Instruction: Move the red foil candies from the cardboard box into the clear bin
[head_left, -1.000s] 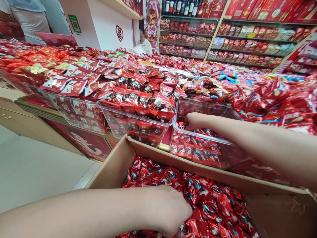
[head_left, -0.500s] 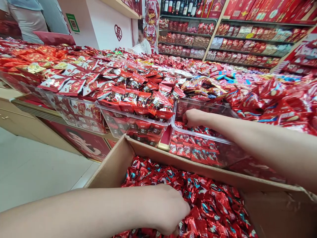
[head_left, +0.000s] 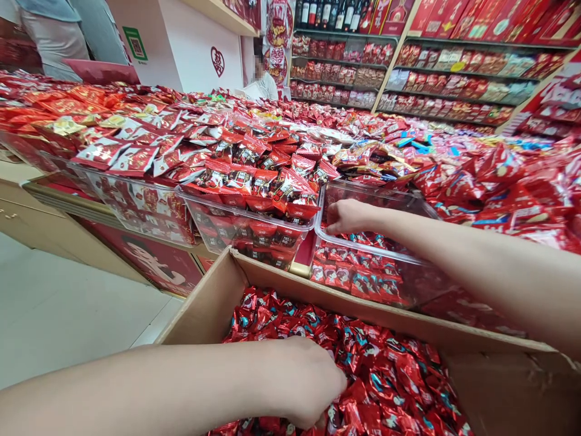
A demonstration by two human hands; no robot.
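Note:
My left hand (head_left: 313,378) is down among red foil-wrapped candies (head_left: 385,369) in an open cardboard box (head_left: 327,297). Its fingers curl under, and their tips are hidden by the hand. My right hand (head_left: 351,217) reaches into a clear plastic bin (head_left: 376,248) beyond the box, near the bin's left wall. Those fingers are bent downward and closed; whatever lies between them is hidden. Small red packets (head_left: 333,272) in neat rows show through the bin's front wall.
Left of that bin stands another clear bin (head_left: 245,218) heaped with dark-and-red packets. Piled candies (head_left: 499,188) spread right and behind. Stocked shelves (head_left: 454,79) line the back wall. A person (head_left: 49,36) stands at upper left; another person (head_left: 265,85) is behind the display.
My right hand has shifted slightly left toward the bin's left wall. My left hand has barely moved among the candies.

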